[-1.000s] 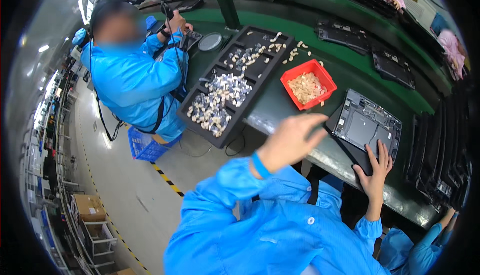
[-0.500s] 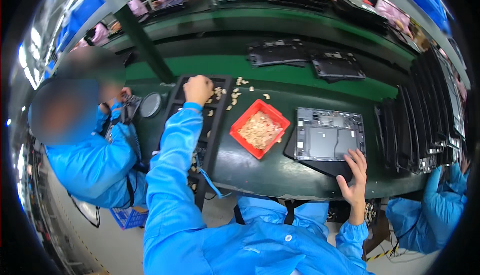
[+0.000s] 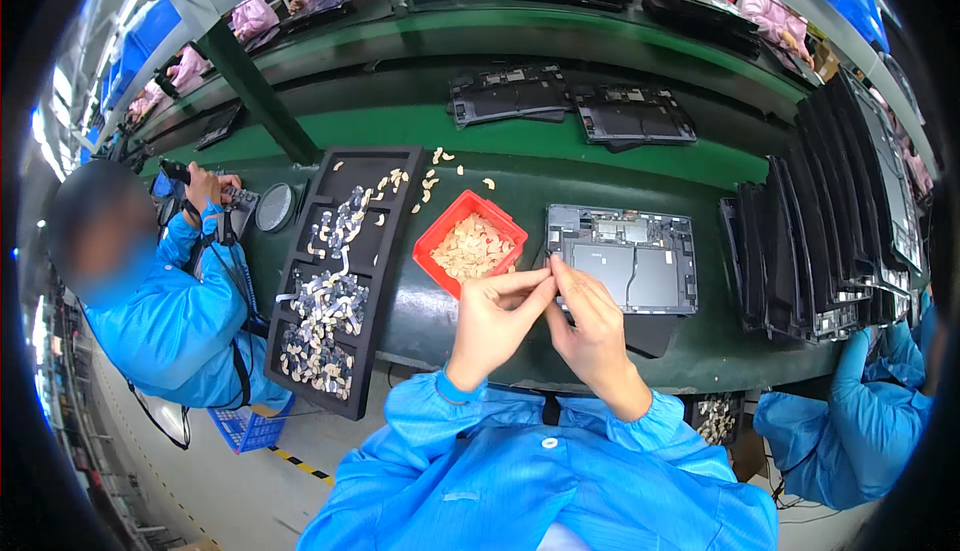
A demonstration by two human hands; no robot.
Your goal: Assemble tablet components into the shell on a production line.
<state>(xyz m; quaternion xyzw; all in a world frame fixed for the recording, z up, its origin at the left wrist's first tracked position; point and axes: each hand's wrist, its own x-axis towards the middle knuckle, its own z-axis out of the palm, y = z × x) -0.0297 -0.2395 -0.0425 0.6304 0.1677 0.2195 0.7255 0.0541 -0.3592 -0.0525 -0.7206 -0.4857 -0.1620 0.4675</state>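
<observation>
Both hands have met over the open tablet (image 3: 622,271), left hand (image 3: 493,321) and right hand (image 3: 592,329) pinching something too small to identify.

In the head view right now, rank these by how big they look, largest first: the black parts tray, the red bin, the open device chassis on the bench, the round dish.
1. Black parts tray.
2. Open device chassis.
3. Red bin.
4. Round dish, set further out toward the rim, so it may show slightly small.

Glossy red plastic bin (image 3: 432,247), matt black foam-like tray (image 3: 300,281), smooth green belt (image 3: 600,156).
</observation>
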